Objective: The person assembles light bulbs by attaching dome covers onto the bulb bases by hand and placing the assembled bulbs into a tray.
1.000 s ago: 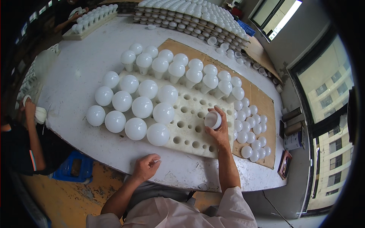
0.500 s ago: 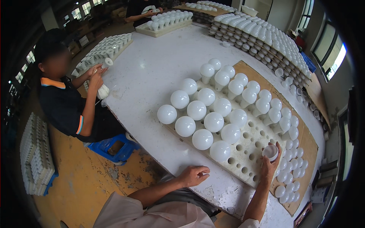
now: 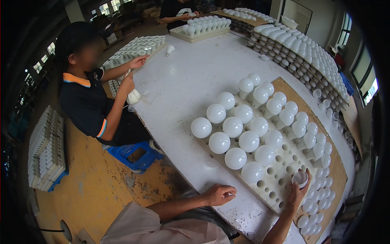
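My right hand (image 3: pixel 299 194) grips a white cup-shaped bulb shell (image 3: pixel 300 179), its open rim turned up, over the bare end of a pale tray (image 3: pixel 273 182) with round holes. My left hand (image 3: pixel 220 195) rests at the table's near edge with its fingers curled together; whatever may be in them is hidden. Rows of white round light bulbs (image 3: pixel 232 127) stand in the far part of the tray, domes up. Small white domes (image 3: pixel 321 193) lie in rows on the brown board (image 3: pixel 331 168) right of my right hand.
Left, a co-worker (image 3: pixel 91 89) sits on a blue stool (image 3: pixel 136 156) beside a filled tray (image 3: pixel 136 49). A white cone-shaped part (image 3: pixel 170 50) lies on the white table (image 3: pixel 183 85). Stacked layers of bulb shells (image 3: pixel 300 46) rise far right. Another person (image 3: pixel 178 14) works behind.
The whole view has swung left, so things sit farther right in it. The co-worker has let go of a white cone-shaped part, now on the table. My hands keep nearly the same pose.
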Available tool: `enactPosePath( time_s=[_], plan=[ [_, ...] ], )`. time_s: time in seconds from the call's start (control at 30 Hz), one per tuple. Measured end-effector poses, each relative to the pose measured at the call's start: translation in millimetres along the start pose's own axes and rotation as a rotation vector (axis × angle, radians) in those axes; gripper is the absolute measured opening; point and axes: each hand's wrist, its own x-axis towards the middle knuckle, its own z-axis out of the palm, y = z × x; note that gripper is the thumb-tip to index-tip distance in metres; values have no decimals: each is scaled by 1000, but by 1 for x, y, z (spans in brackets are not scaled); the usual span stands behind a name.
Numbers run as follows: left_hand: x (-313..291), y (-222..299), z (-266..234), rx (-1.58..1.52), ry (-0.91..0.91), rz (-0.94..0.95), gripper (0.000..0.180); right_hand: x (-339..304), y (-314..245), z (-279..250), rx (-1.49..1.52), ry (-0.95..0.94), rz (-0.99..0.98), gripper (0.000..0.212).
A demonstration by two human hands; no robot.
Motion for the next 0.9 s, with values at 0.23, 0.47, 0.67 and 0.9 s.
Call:
enactPosePath(
  time_s=[0.23, 0.47, 0.67, 0.9],
  plan=[
    [-3, -3, 4, 44, -12, -5, 19, -2, 2, -3, 8, 0, 28, 90],
    [-1, -3, 6, 43, 7, 52, 18, -3, 2, -8, -23, 30, 30, 90],
    [1, 1, 2, 76, -18, 21, 19, 2, 5, -6, -1, 10, 12, 87],
    [0, 1, 1, 87, -5, 16, 21, 1, -4, -3, 5, 11, 35, 82]
  ],
)
